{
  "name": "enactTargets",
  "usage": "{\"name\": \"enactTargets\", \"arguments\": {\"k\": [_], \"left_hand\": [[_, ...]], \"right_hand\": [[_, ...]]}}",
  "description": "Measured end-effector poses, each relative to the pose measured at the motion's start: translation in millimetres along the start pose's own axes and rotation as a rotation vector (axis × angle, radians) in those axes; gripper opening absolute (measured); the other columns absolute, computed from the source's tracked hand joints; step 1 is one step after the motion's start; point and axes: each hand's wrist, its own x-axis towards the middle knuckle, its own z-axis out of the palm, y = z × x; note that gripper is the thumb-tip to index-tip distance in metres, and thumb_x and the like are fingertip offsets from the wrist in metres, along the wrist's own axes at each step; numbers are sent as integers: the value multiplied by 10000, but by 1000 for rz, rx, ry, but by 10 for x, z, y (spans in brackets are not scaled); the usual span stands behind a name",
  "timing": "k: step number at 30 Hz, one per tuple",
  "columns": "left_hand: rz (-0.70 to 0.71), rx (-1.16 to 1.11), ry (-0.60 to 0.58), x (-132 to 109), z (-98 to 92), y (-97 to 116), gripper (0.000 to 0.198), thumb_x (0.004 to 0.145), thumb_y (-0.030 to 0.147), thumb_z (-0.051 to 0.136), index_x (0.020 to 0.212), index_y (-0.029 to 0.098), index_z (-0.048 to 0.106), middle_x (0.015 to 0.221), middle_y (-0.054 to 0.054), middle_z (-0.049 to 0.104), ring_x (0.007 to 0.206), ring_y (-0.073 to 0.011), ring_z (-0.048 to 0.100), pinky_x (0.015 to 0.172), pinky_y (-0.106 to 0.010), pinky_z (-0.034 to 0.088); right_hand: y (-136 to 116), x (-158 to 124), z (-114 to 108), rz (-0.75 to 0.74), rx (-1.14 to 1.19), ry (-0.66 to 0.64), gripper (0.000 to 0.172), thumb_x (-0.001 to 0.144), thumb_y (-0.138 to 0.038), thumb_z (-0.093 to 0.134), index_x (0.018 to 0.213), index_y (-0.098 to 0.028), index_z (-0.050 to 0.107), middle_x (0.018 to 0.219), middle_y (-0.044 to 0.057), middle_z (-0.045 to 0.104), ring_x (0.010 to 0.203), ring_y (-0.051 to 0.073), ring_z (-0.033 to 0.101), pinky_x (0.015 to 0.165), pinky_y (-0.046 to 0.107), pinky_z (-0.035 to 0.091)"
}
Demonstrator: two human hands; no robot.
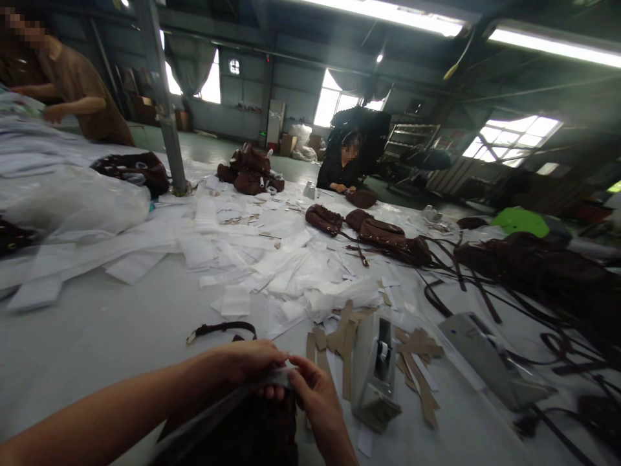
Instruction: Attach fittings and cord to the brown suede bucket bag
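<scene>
A dark brown bag is directly in front of me at the table's near edge, partly cut off by the bottom of the view. Along its top lies a thin, whitish, translucent wrapping strip. My left hand reaches across from the left, its fingers closed on the strip at the bag's upper edge. From the right, my right hand pinches the same strip between thumb and fingers, close to the left fingertips. A dark strap with a metal buckle lies just beyond my left hand.
Grey tape dispensers stand to the right among brown paper strips. White paper sheets cover the middle. Brown bags with long straps lie farther right. A co-worker sits opposite; another person stands left by a post.
</scene>
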Motion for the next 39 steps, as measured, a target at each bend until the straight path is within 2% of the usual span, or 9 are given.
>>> {"name": "enactTargets", "arguments": {"k": [4,10,15,18,26,30,34,37,39], "left_hand": [[30,-78,-7,-96,-123,-120,386,702,523,639,853,180,549,609,-13,643,482,-165,579,454,-253,426],[97,-107,-25,-250,-273,-316,403,595,410,795,858,192,583,695,46,599,496,-93,522,494,-218,435],[45,-49,-88,-375,-366,-461,368,689,522,730,722,172,619,516,46,524,405,-89,444,406,-202,332],[31,-30,-110,-436,-395,-513,424,717,597,661,720,177,603,529,11,575,408,-107,467,388,-209,285],[160,25,87,-456,-287,-470,389,668,543,700,706,201,520,483,85,447,374,-70,320,379,-208,173],[235,102,118,-442,-135,-356,291,682,450,684,713,202,536,487,85,454,391,-85,369,399,-213,203],[309,178,117,-447,55,-192,135,711,293,659,731,181,585,536,65,510,466,-95,432,441,-208,264],[351,207,107,-464,146,-102,115,740,278,627,756,167,598,547,50,534,451,-96,430,436,-208,309],[323,201,35,-489,140,-95,194,782,347,593,783,153,606,536,23,568,400,-101,431,402,-216,322]], "right_hand": [[44,-32,-38,54,108,9,459,637,-438,809,987,-161,702,726,13,641,642,142,571,568,240,428],[74,-46,-85,46,201,66,441,630,-399,819,979,-158,698,694,-11,608,598,110,534,571,230,408],[123,-31,-114,5,185,106,434,612,-403,823,949,-159,699,697,-7,608,605,118,542,573,241,421],[143,-31,-124,-29,145,139,429,610,-429,813,929,-165,703,681,-11,603,591,118,539,557,241,424],[150,-5,-213,-99,-57,200,430,657,-471,758,944,-154,713,643,7,641,607,158,587,590,284,469],[-129,-33,-150,-171,-257,279,373,787,-437,649,1049,-175,701,950,98,716,897,249,639,795,356,484],[-498,-74,167,-373,-541,103,324,925,-351,477,1168,-215,643,1108,81,691,1027,225,624,897,324,446],[-572,-66,396,-406,-626,-100,269,950,-329,444,1024,-256,693,886,17,724,805,173,656,714,249,455],[-518,-44,461,-385,-659,-118,300,952,-336,441,857,-247,712,715,-9,693,658,148,624,600,224,411]]}}
